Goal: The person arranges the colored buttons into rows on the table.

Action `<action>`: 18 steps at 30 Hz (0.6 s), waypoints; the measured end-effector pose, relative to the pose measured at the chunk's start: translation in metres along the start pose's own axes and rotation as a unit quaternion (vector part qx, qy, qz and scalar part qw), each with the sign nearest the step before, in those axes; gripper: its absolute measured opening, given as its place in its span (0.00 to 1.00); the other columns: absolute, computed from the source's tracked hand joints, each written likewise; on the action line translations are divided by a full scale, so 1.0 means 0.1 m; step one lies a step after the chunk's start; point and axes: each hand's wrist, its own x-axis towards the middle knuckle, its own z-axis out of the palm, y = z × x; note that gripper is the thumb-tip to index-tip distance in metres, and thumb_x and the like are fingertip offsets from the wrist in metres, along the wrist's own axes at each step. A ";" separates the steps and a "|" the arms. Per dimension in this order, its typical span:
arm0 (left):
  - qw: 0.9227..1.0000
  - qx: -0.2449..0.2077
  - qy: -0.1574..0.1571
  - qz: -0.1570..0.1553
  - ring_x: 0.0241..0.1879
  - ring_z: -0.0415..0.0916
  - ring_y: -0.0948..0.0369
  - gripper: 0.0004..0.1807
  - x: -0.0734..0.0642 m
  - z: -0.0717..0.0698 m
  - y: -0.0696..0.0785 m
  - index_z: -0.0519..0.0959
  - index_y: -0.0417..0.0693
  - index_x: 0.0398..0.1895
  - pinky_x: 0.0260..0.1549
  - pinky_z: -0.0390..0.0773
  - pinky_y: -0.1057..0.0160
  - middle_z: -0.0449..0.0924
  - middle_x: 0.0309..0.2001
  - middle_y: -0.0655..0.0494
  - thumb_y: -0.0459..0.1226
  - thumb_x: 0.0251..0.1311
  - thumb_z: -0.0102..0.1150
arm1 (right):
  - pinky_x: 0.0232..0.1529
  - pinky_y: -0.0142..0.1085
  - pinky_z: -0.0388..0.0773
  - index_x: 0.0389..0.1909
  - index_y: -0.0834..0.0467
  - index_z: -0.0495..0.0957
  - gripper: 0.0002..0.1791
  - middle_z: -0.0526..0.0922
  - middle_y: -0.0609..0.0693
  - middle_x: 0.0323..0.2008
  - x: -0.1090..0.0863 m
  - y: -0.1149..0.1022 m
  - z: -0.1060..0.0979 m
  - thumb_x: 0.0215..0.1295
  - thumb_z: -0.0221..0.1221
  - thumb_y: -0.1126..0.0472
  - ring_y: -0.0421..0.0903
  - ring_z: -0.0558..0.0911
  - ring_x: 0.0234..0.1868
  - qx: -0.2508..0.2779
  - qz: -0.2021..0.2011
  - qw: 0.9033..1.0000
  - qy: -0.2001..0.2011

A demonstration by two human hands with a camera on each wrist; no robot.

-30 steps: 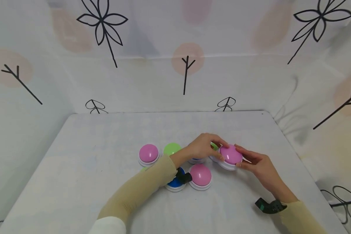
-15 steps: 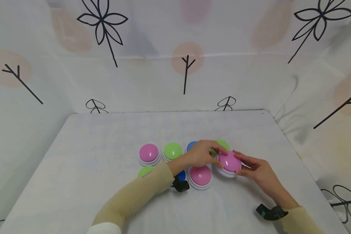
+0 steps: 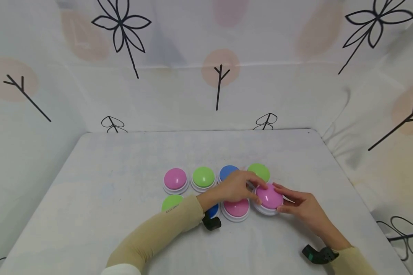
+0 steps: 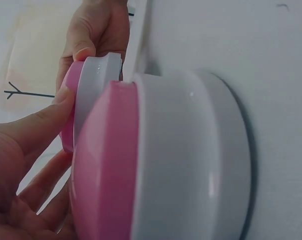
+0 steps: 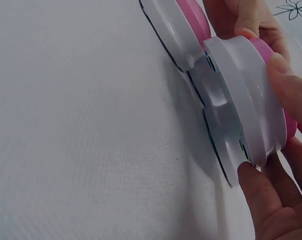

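Both hands hold one pink dome push button [image 3: 269, 197] with a round white base. My left hand [image 3: 236, 187] has its thumb and fingers at the button's left side, reaching over the neighbouring buttons. From the right, my right hand [image 3: 306, 208] grips the opposite side between thumb and fingers. In the right wrist view the button's white base [image 5: 240, 95] is tilted and appears lifted off the table. Left of it sits another pink button [image 3: 236, 208], also close up in the left wrist view. Behind the held one stands a green button [image 3: 260, 173].
Across the back row stand a pink button [image 3: 175, 179], a green button [image 3: 203, 177] and a blue button [image 3: 228, 172]. In front, the left sleeve partly covers a green button [image 3: 171, 201] and a blue button [image 3: 213, 211]. A white table [image 3: 89, 198] lies beneath, with patterned cloth behind.
Both hands have drawn the held pink button toward the front of the table, beside the front-row pink button. The green button behind it and the blue one are now more exposed.
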 end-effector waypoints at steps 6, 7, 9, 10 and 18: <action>0.999 0.032 0.003 0.013 0.45 0.75 0.73 0.24 -0.02 0.05 -0.04 0.85 0.60 0.52 0.44 0.71 0.78 0.81 0.45 0.73 0.40 0.48 0.79 | 0.52 0.28 0.76 0.60 0.73 0.74 0.30 0.76 0.35 0.61 0.00 0.10 -0.01 0.55 0.69 0.74 0.28 0.73 0.61 -0.007 -0.022 1.000 -0.012; 0.999 0.036 0.003 0.015 0.45 0.75 0.73 0.24 -0.02 0.05 -0.03 0.86 0.59 0.52 0.44 0.71 0.78 0.81 0.45 0.73 0.40 0.48 0.79 | 0.52 0.28 0.76 0.60 0.73 0.74 0.30 0.76 0.35 0.62 -0.01 0.11 -0.01 0.55 0.69 0.74 0.29 0.73 0.61 -0.009 -0.023 1.000 -0.014; 0.999 0.042 0.001 0.018 0.45 0.75 0.74 0.24 -0.03 0.06 -0.03 0.85 0.59 0.52 0.44 0.70 0.78 0.81 0.45 0.72 0.40 0.48 0.79 | 0.52 0.28 0.76 0.61 0.72 0.74 0.30 0.76 0.35 0.62 0.00 0.12 -0.01 0.55 0.69 0.74 0.29 0.74 0.61 -0.011 -0.024 0.999 -0.018; 0.999 0.046 0.000 0.019 0.45 0.74 0.74 0.24 -0.03 0.06 -0.03 0.85 0.59 0.52 0.44 0.70 0.78 0.81 0.46 0.72 0.41 0.48 0.79 | 0.52 0.28 0.76 0.61 0.72 0.74 0.30 0.76 0.35 0.62 0.00 0.11 0.00 0.55 0.69 0.74 0.29 0.74 0.61 -0.011 -0.023 1.000 -0.019; 0.997 0.068 -0.014 0.021 0.45 0.75 0.74 0.23 -0.05 0.08 -0.03 0.85 0.59 0.52 0.44 0.70 0.78 0.81 0.48 0.71 0.42 0.50 0.78 | 0.53 0.25 0.74 0.61 0.68 0.76 0.30 0.76 0.51 0.64 -0.01 0.10 0.03 0.55 0.71 0.69 0.27 0.73 0.60 -0.038 0.005 0.999 -0.021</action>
